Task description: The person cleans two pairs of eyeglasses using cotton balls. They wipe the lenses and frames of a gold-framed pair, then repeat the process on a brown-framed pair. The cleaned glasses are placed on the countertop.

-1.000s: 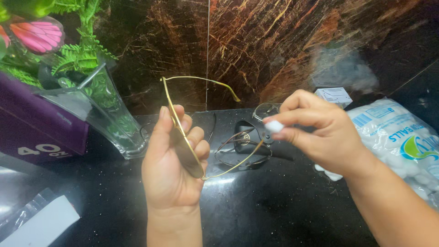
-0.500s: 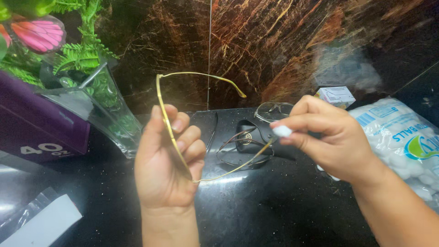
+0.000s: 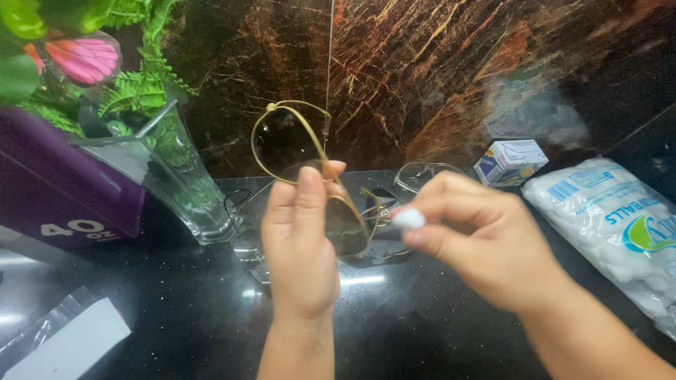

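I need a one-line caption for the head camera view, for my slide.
Left hand holds gold-framed sunglasses upright while right hand pinches a white cotton ball beside them, above a black countertop.

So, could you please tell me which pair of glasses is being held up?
The gold-framed dark-lens sunglasses in the left hand; the clear-lens glasses lie on the counter behind.

The left hand (image 3: 301, 243) has turned the gold-framed sunglasses (image 3: 310, 176), so the lenses now face the camera where before only the thin arms showed edge-on. The right hand (image 3: 486, 243) has brought its cotton ball (image 3: 408, 218) left, beside the lower lens.
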